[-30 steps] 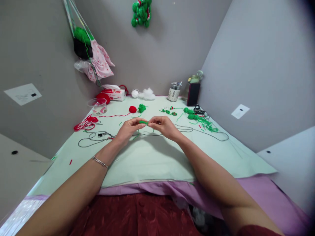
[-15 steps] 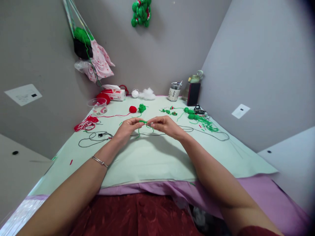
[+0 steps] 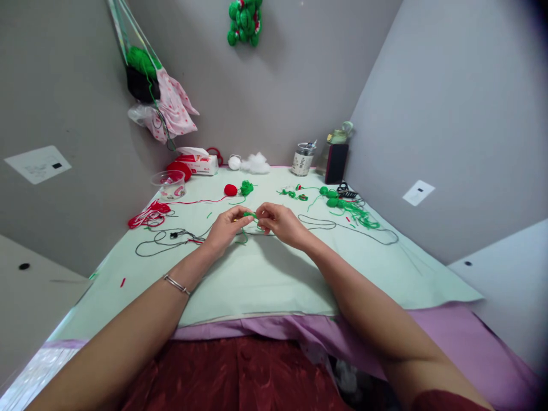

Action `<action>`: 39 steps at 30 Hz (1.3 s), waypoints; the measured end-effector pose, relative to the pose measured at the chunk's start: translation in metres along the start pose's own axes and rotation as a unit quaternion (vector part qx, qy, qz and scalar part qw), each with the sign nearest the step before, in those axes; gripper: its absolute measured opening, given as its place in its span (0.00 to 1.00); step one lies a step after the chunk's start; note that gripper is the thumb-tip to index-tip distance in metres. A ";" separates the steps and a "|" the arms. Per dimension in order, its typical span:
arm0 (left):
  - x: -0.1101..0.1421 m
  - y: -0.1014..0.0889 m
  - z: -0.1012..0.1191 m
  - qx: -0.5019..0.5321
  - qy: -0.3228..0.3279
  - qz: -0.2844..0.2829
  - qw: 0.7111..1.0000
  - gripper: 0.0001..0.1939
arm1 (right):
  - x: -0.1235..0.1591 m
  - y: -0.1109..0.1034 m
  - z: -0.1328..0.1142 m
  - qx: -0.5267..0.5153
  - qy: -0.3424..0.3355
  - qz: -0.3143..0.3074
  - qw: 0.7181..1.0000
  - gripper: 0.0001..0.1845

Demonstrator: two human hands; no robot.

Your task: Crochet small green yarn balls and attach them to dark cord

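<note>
Over the middle of a pale green cloth [image 3: 265,279], my left hand [image 3: 225,228] and my right hand [image 3: 278,221] meet, both pinching a small green yarn piece [image 3: 249,215]. Loose green strands hang from it down to the cloth. Each hand's fingers are closed on the yarn, thumb against forefinger. A thin bracelet sits on my left wrist. A dark cord [image 3: 169,242] lies on the cloth under and beside my hands.
Red yarn [image 3: 149,216], a red ball [image 3: 230,190] and a green ball [image 3: 246,187] lie farther back. Green yarn pieces [image 3: 346,206] are at the right. A clear bowl [image 3: 168,183], tissue box [image 3: 197,164], white stuffing [image 3: 256,164], a jar [image 3: 302,160] and a dark box [image 3: 336,163] line the wall.
My two hands have drawn closer together and dropped slightly toward the cloth, still pinching the green yarn piece.
</note>
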State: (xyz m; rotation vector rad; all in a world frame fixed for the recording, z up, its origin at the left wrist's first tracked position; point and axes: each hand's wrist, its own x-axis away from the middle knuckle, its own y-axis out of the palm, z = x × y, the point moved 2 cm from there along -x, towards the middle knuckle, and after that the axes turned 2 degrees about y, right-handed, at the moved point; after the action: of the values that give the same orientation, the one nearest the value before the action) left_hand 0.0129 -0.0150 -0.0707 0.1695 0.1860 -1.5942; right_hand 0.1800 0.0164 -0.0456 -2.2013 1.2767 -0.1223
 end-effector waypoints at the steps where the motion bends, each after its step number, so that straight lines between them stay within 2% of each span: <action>1: 0.000 0.001 0.000 -0.002 0.007 -0.005 1.000 0.11 | 0.000 0.001 0.000 -0.001 -0.001 0.005 1.000 0.08; 5: 0.001 0.003 -0.001 -0.003 -0.001 -0.028 1.000 0.12 | 0.001 0.004 0.001 0.006 -0.006 0.012 1.000 0.12; 8: 0.002 0.003 -0.001 -0.019 -0.013 -0.031 0.999 0.12 | 0.001 0.001 -0.001 0.101 -0.037 0.048 0.993 0.12; 11: 0.002 0.004 -0.002 -0.038 -0.013 -0.039 0.998 0.12 | 0.001 -0.003 -0.005 0.177 -0.067 0.075 0.979 0.07; 18: 0.005 0.010 -0.001 -0.065 -0.027 -0.074 0.995 0.15 | 0.005 -0.002 -0.014 0.204 -0.056 0.012 0.977 0.04; 23: 0.004 0.008 0.005 -0.078 -0.026 -0.089 0.993 0.17 | 0.006 -0.004 -0.022 0.104 -0.126 0.084 0.983 0.06; 26: 0.004 0.006 0.006 -0.094 -0.021 -0.099 0.990 0.18 | 0.005 -0.002 -0.019 0.064 -0.144 0.092 0.983 0.06; 29: 0.005 0.006 0.007 -0.123 0.008 -0.102 0.987 0.16 | 0.004 0.001 -0.018 0.052 -0.147 0.095 0.983 0.06; 33: 0.007 0.006 0.008 -0.171 0.056 -0.084 0.980 0.12 | 0.002 -0.001 -0.019 0.002 -0.163 0.140 0.977 0.07; 35: 0.008 0.006 0.007 -0.187 0.064 -0.081 0.977 0.12 | 0.000 -0.002 -0.016 -0.007 -0.139 0.118 0.983 0.06; 39: 0.008 0.007 0.003 -0.175 0.055 -0.095 0.978 0.12 | -0.003 0.000 -0.006 0.012 -0.076 0.036 0.996 0.05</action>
State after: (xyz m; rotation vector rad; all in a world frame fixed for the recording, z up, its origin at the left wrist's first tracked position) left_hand 0.0194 -0.0232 -0.0696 -0.0351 0.5794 -1.7146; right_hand 0.1761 0.0161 -0.0397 -2.0984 1.2609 0.0575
